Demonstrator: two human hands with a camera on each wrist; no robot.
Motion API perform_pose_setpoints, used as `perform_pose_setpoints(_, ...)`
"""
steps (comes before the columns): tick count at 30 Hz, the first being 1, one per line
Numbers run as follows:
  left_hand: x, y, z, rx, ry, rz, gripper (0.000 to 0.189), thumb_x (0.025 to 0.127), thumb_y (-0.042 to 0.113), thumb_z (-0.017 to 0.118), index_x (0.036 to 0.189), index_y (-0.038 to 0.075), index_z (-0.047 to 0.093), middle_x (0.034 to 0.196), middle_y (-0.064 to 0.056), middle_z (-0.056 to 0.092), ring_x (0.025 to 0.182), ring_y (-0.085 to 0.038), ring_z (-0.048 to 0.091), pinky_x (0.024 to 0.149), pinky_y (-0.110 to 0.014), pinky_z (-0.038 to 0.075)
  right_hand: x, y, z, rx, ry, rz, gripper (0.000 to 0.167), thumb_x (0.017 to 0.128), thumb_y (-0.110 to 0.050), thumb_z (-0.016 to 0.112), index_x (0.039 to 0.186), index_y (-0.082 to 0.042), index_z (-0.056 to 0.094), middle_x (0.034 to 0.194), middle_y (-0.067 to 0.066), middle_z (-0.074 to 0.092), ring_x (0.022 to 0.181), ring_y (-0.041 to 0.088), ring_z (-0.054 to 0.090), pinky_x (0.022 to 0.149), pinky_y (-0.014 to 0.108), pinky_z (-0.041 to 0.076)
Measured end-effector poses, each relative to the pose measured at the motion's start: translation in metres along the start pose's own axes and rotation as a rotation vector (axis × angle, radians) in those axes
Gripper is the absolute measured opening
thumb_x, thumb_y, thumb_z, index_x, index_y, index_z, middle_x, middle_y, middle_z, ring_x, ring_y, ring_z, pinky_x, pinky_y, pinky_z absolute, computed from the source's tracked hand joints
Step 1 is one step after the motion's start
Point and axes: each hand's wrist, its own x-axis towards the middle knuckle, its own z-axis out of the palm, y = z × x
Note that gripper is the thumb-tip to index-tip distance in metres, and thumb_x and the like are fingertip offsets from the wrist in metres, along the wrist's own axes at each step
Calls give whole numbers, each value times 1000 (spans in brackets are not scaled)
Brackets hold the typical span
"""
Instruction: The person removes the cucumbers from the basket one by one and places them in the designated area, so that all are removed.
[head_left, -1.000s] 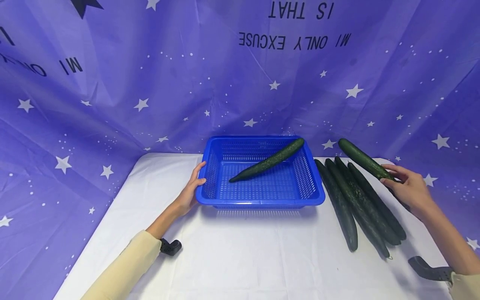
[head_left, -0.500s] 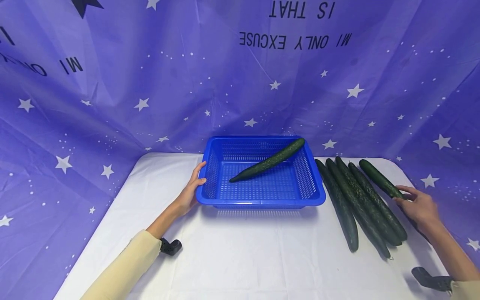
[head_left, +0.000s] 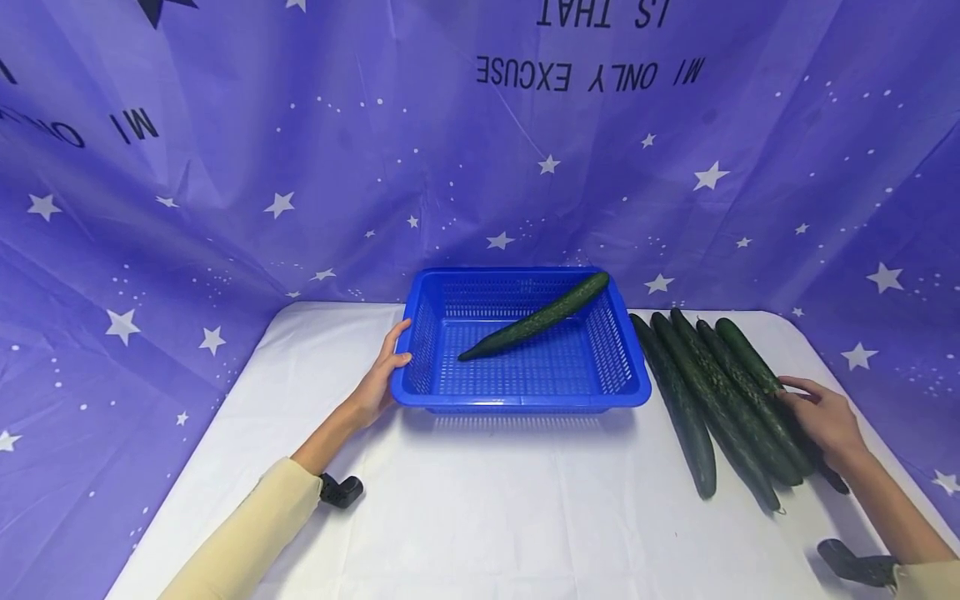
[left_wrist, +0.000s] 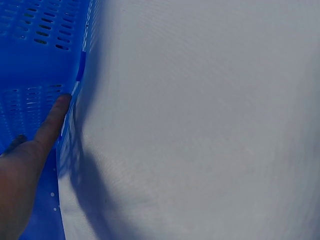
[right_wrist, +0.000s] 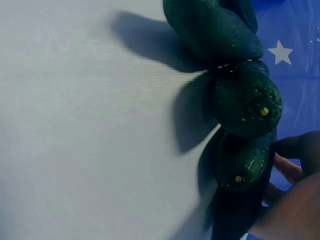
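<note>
My left hand (head_left: pixel 377 385) grips the left rim of a blue perforated plastic basket (head_left: pixel 521 402), thumb over the rim. Inside, a long green cucumber (head_left: pixel 536 322) lies slanted, its far end against the back right corner. Over on the right, my right hand (head_left: pixel 825 421) holds the outermost cucumber (head_left: pixel 750 354) of a row, with fingers and thumb about its middle. That cucumber lies right beside the others, and the hand hides part of it. The right wrist view shows the blunt cucumber ends (right_wrist: pixel 248 107) close together, with fingers (right_wrist: pixel 287 167) at the lower right.
Several more cucumbers (head_left: pixel 682 417) lie side by side, slanted, just right of the basket. A white cloth (head_left: pixel 480 508) covers the table. Behind it hangs a purple curtain (head_left: pixel 337 167) with stars and lettering. Black cameras (head_left: pixel 341 492) are strapped to both wrists.
My right hand has lowered the cucumber from above the table's right side, then moved it left against the row. The left hand and basket have stayed in place.
</note>
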Motion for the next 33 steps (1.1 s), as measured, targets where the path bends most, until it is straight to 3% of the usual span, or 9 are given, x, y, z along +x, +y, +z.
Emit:
perform_pose_setpoints(2, 0, 0, 0, -1, 2, 0, 69, 99, 23, 38, 159, 35, 6, 160, -19, 12, 128, -49, 41, 93, -46, 46, 0, 1, -1, 4, 5, -6, 37, 99, -25, 58, 125, 2, 61, 84, -12, 68, 71, -9, 51, 61, 20, 44)
perform_pose_setpoints(4, 1, 1, 0, 0, -1, -3, 69, 99, 23, 38, 159, 35, 5, 159, -19, 12, 128, -49, 41, 93, -46, 46, 0, 0, 0, -35, 10, -22, 38, 100, -26, 57, 125, 3, 60, 86, 2, 73, 73, -7, 51, 63, 24, 43)
perform_pose_setpoints(8, 1, 1, 0, -1, 2, -6, 69, 99, 24, 38, 159, 35, 5, 159, -19, 13, 128, -49, 41, 92, -47, 46, 2, -5, 3, -152, 26, -77, 45, 101, -25, 54, 131, 9, 53, 111, 32, 65, 88, 29, 66, 75, 44, 45)
perform_pose_setpoints(11, 1, 2, 1, -3, 0, -6, 69, 99, 24, 38, 159, 35, 5, 159, -19, 12, 128, -49, 41, 93, -47, 46, 4, -11, 6, -184, 41, -118, 46, 102, -23, 51, 135, 10, 49, 123, 38, 56, 108, 57, 54, 78, 55, 42)
perform_pose_setpoints(12, 1, 2, 1, -2, 0, -7, 69, 99, 25, 38, 159, 35, 5, 160, -19, 12, 128, -49, 41, 93, -47, 46, 6, -14, 6, -186, 47, -128, 46, 102, -23, 51, 135, 9, 49, 125, 38, 55, 110, 58, 53, 77, 54, 42)
perform_pose_setpoints(16, 1, 2, 0, 1, -2, -9, 70, 99, 25, 38, 159, 35, 5, 160, -19, 12, 126, -49, 42, 92, -46, 46, 13, -29, 9, -194, 88, -204, 42, 102, -21, 52, 133, 7, 54, 125, 36, 56, 109, 56, 55, 74, 44, 43)
perform_pose_setpoints(22, 1, 2, 0, 3, -3, -4, 69, 99, 24, 38, 159, 35, 5, 159, -19, 13, 125, -48, 44, 90, -44, 47, 21, -70, 17, -163, 113, -322, 34, 103, -19, 52, 126, 4, 61, 124, 31, 59, 111, 50, 56, 83, 49, 47)
perform_pose_setpoints(29, 0, 1, 0, -11, -18, 21, 69, 99, 22, 37, 159, 32, 5, 158, -22, 14, 126, -49, 41, 93, -44, 46, 24, -133, 34, -32, 37, -500, 29, 101, -16, 58, 125, 0, 65, 116, 24, 65, 89, -3, 57, 67, 15, 42)
perform_pose_setpoints(33, 0, 0, 0, -8, -20, 22, 69, 99, 21, 36, 159, 32, 4, 158, -23, 15, 125, -50, 42, 93, -45, 46, 28, -169, 49, 44, -38, -568, 28, 99, -11, 62, 124, -1, 66, 118, 20, 66, 97, -2, 59, 75, 9, 44)
